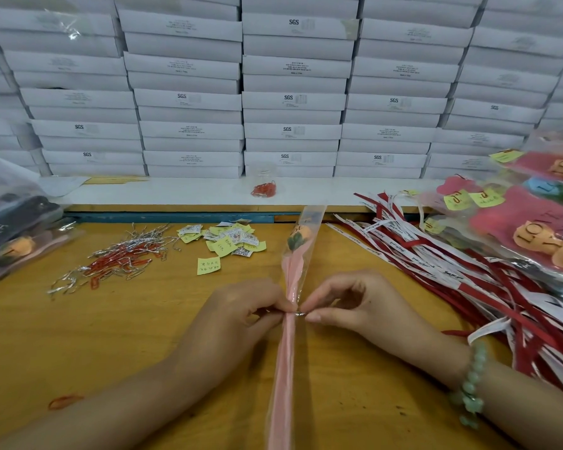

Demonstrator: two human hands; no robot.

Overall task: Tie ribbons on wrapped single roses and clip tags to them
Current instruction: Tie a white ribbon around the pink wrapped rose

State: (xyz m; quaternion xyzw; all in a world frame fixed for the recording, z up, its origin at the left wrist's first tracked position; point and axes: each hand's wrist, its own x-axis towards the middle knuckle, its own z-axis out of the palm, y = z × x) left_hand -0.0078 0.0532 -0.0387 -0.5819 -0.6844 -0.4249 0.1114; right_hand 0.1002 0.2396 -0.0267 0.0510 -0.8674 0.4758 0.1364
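A wrapped single rose (294, 254) lies lengthwise on the wooden table (117, 336), its orange head far from me and its pink stem wrap running toward me. A thin silver twist tie (298, 314) crosses the sleeve's neck. My left hand (241, 316) pinches the tie's left end against the wrap. My right hand (348, 303) pinches the right end with thumb and forefinger. Red and white ribbons (462, 271) lie piled at the right. Yellow and white tags (228, 241) are scattered beyond the hands.
Silver ties and red paper clips (117, 258) are heaped at the left; a single red clip (64, 401) lies near my left forearm. A clear cup (264, 185) with clips stands on the white ledge. Bagged roses (533, 222) lie right, bags (13, 228) left. White boxes (293, 102) wall the back.
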